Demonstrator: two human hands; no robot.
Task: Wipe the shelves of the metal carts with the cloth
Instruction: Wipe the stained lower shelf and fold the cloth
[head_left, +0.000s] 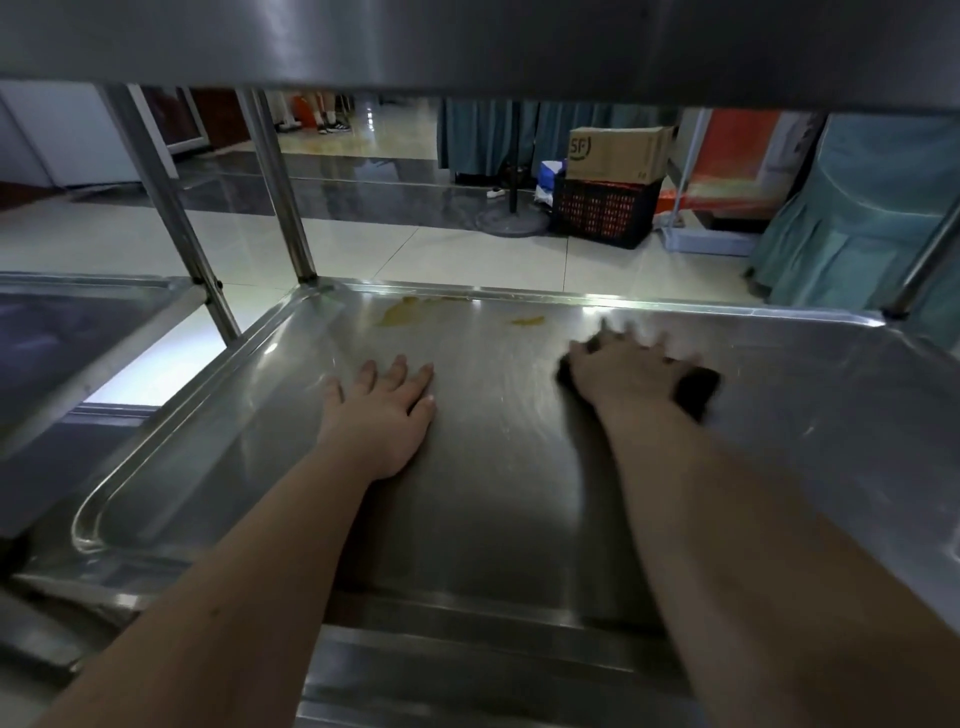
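Two spread hands: left hand (382, 410) on bare shelf (519, 519), right hand (623, 376) pressing the limp cloth (696, 389); likely best pinned under palm.

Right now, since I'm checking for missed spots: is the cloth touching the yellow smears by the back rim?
Apart. The head view shows bare shelf between the cloth under the right hand and both yellow smears.
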